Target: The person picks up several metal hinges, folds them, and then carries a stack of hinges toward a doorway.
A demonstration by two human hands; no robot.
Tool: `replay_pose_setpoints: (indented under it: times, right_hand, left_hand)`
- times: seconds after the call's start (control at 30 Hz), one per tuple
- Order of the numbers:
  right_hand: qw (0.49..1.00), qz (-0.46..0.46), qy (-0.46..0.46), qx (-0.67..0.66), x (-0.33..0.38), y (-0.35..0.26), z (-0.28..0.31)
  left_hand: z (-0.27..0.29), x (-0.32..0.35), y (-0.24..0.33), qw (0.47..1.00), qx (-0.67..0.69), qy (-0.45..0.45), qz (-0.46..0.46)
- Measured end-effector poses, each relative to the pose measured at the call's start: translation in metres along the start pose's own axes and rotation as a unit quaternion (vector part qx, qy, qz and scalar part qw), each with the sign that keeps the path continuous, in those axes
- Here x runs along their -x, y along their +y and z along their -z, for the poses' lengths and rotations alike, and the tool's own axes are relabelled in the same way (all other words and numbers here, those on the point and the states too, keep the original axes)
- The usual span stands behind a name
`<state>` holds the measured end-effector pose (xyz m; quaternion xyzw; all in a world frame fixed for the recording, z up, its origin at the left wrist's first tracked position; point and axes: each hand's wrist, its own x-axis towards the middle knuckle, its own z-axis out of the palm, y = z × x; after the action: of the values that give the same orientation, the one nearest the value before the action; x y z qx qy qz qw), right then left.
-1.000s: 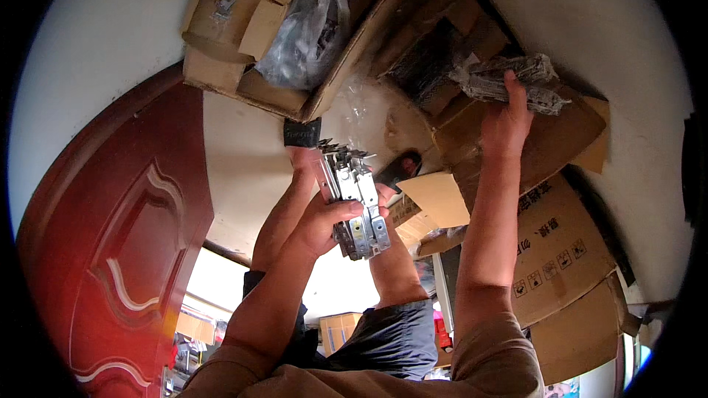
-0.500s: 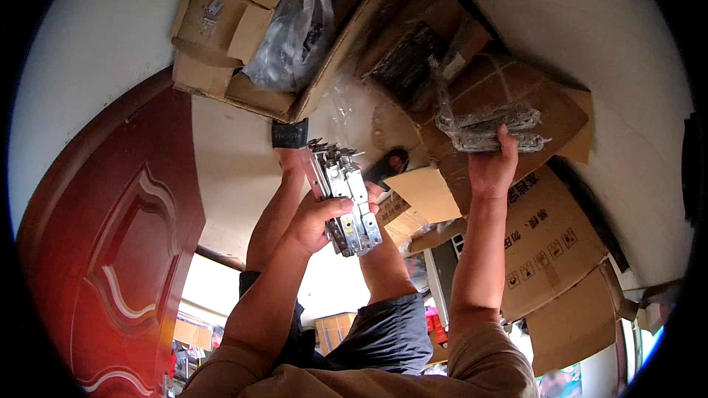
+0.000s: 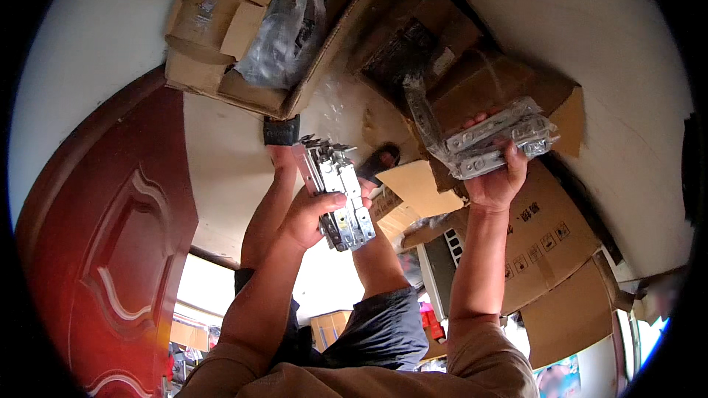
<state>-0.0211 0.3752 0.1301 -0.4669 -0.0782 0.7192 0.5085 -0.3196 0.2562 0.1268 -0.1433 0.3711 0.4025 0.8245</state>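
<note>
A stack of long silver metal fittings with holes and dark ends stands upright in my left hand. The thumb presses across its front and the fingers wrap round the far side. To the right, my right hand grips a bundle of plastic-wrapped metal fittings, with the thumb on the near side and fingertips showing behind. A strip of clear wrap trails from the bundle toward an open box. The exact kind of metal fitting cannot be made out.
An open carton holding a clear plastic bag stands at the far left. Another open box lies beyond my right hand, above a large printed carton. A red panelled door is at left. My feet are between the boxes.
My right hand has turned the wrapped bundle, so more of its upper faces shows, and sits slightly nearer. My left hand still holds its metal stack. The whole view has shifted a little.
</note>
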Motion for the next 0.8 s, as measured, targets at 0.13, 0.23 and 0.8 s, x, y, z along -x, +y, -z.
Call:
replay_pose_setpoints:
  times: [0.13, 0.23, 0.8]
  right_hand:
    - [1.000, -0.004, 0.013, 0.006, 0.009, -0.003, -0.004]
    - [0.999, -0.001, 0.020, -0.027, 0.008, 0.000, 0.005]
    - [0.996, -0.059, 0.048, -0.050, 0.058, 0.003, -0.005]
  left_hand:
    - [-0.004, 0.000, -0.003, 0.999, 0.031, 0.042, -0.008]
    - [-0.005, -0.002, -0.001, 0.999, 0.036, 0.033, 0.003]
    - [0.007, -0.001, -0.009, 0.998, 0.032, 0.047, 0.019]
